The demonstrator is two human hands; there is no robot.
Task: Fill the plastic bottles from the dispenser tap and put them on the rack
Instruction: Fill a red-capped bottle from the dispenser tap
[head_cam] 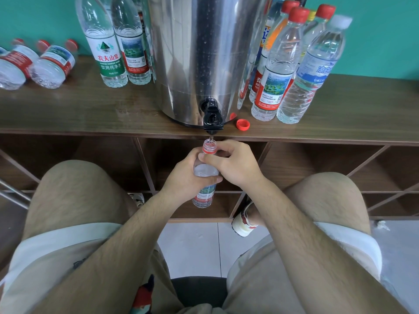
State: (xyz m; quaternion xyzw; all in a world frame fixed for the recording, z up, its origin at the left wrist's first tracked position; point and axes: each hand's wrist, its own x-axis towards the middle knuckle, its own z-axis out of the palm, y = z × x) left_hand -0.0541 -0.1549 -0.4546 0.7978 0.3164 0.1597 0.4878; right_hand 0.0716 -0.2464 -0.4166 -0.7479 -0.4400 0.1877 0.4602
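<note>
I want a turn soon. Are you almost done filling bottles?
Done: capped bottles right of the dispenser look full. Now: left hand and right hand hold an open bottle under the tap; a loose cap lies nearby. To do: lying bottles at far left look empty.

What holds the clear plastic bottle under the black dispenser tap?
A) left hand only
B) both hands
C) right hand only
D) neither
B: the left hand grips the body of the clear plastic bottle and the right hand pinches its neck below the black tap.
</note>
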